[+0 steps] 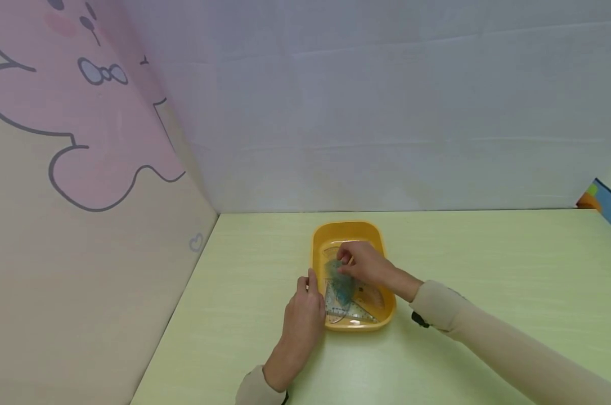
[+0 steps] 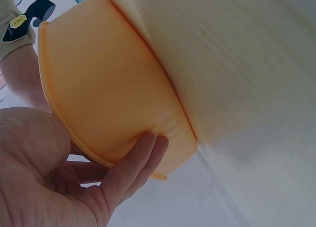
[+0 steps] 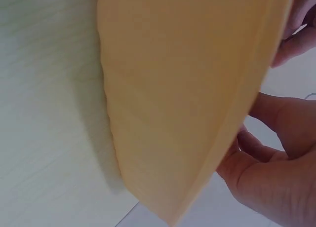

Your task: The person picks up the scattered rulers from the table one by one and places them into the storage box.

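Note:
A yellow plastic tray (image 1: 348, 229) with rounded corners stands on the table. My left hand (image 1: 305, 312) holds its near left side; in the left wrist view, two fingertips (image 2: 148, 145) lie against the outer wall and other fingers go behind the rim. Over the inside of the tray, my right hand (image 1: 363, 264) pinches the upper end of a soft, see-through green bag-like thing (image 1: 340, 275). Below it lie a clear set square (image 1: 358, 314) and a clear protractor (image 1: 373, 295). From the right wrist, the tray's wall (image 3: 177, 89) covers what the fingers hold.
The pale green table (image 1: 477, 270) meets a white-covered wall (image 1: 386, 112) behind and a wall with a pink cartoon figure (image 1: 103, 129) at the left. A blue and orange patterned thing (image 1: 606, 202) is at the far right edge.

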### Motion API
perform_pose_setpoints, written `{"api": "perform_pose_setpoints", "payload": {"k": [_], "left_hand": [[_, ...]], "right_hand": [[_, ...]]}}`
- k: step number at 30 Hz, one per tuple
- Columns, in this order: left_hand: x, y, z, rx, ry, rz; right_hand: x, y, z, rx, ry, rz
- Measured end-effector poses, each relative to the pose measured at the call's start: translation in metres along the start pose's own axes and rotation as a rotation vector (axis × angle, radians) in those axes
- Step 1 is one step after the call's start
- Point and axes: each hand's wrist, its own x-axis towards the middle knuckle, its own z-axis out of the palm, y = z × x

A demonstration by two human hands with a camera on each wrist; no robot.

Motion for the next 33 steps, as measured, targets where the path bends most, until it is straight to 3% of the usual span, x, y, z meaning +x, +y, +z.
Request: {"api": "perform_pose_setpoints", "payload": {"k": [10,24,33], "left_hand": [[0.0,-0.001,0.001,-0.002,0.031,0.023],[0.0,-0.001,0.0,-0.005,0.017,0.015],[0.0,-0.001,0.001,-0.007,0.02,0.012]], "right_hand": [[0.001,0.002,0.007,0.018,0.007,-0.026],[0.0,0.003,0.015,-0.11,0.023,0.087],[0.0,0.004,0.014,-0.146,0.003,0.094]]}}
